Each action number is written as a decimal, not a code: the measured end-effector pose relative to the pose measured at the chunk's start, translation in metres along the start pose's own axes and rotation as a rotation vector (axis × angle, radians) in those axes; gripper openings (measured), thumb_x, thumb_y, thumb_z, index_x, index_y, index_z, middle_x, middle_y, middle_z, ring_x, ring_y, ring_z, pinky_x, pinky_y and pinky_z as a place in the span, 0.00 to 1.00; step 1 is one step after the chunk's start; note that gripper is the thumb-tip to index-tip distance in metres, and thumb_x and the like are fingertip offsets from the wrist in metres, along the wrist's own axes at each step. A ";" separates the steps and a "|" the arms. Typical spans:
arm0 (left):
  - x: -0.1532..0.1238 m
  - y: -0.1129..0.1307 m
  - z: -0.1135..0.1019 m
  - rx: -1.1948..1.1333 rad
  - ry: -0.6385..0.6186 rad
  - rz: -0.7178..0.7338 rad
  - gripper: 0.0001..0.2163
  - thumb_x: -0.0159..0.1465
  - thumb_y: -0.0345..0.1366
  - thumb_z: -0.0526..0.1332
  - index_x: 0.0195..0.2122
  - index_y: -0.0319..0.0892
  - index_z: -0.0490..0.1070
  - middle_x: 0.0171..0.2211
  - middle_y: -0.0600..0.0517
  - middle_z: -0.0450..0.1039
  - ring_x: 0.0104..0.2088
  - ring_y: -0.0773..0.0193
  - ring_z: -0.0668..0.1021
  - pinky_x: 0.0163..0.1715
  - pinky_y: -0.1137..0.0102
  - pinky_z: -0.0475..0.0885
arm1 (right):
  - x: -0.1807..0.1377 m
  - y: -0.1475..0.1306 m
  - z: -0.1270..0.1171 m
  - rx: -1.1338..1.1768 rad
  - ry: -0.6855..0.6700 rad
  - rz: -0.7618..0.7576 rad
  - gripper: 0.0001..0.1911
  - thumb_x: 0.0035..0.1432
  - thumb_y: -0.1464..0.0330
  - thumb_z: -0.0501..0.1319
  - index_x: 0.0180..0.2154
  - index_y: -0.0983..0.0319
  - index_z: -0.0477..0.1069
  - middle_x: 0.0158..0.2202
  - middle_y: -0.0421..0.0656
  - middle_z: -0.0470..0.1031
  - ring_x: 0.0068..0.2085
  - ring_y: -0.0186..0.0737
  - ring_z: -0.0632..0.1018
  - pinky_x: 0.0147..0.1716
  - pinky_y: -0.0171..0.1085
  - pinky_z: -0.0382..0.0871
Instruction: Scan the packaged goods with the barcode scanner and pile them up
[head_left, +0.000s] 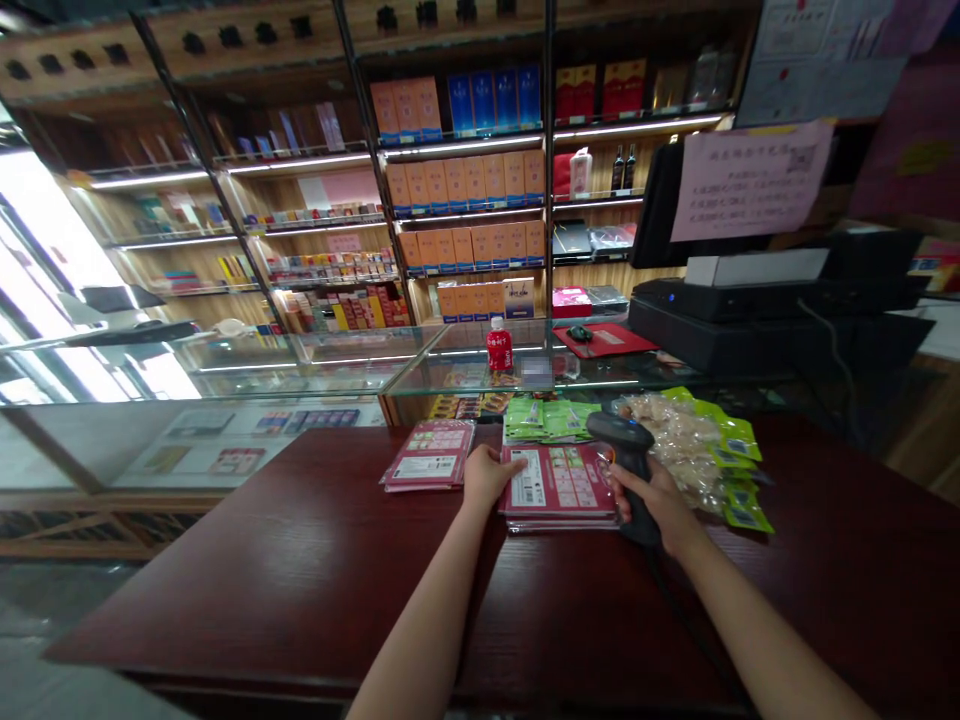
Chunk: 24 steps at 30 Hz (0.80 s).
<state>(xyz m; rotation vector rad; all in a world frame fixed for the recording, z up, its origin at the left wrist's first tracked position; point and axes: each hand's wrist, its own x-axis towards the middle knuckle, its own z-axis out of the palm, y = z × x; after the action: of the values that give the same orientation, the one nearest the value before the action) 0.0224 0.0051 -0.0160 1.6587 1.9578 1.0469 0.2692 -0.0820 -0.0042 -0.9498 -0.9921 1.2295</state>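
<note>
My right hand [656,500] is wrapped round the handle of a black barcode scanner [626,435], its head pointing left over a stack of pink packets. At the left edge of that stack, my left hand [486,478] has its thumb on the top pink packet [559,480], beside a white barcode label; its other fingers are mostly hidden. A smaller pile of pink packets [431,455] lies to the left of my left hand. Green packets [547,418] lie just behind the stack. Clear and green snack bags [682,450] are heaped right of the scanner.
Everything rests on a dark red wooden table [300,560]. Behind it is a glass display counter [337,360] with a red bottle [499,345] on top. A black monitor [656,205] stands at the right. The scanner's cable [690,610] trails toward me.
</note>
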 end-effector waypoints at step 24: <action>0.000 -0.005 -0.040 -0.966 -0.398 -0.098 0.19 0.43 0.42 0.74 0.30 0.39 0.68 0.23 0.56 0.71 0.19 0.74 0.70 0.17 0.80 0.61 | -0.003 -0.007 -0.008 0.166 -0.034 -0.010 0.17 0.51 0.62 0.69 0.42 0.60 0.71 0.22 0.34 0.69 0.18 0.28 0.67 0.15 0.28 0.61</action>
<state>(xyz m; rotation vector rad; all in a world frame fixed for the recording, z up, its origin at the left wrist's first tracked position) -0.0090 -0.0075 0.0067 1.0805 0.9878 1.2184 0.2792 -0.0856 0.0000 -0.7964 -0.9050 1.3016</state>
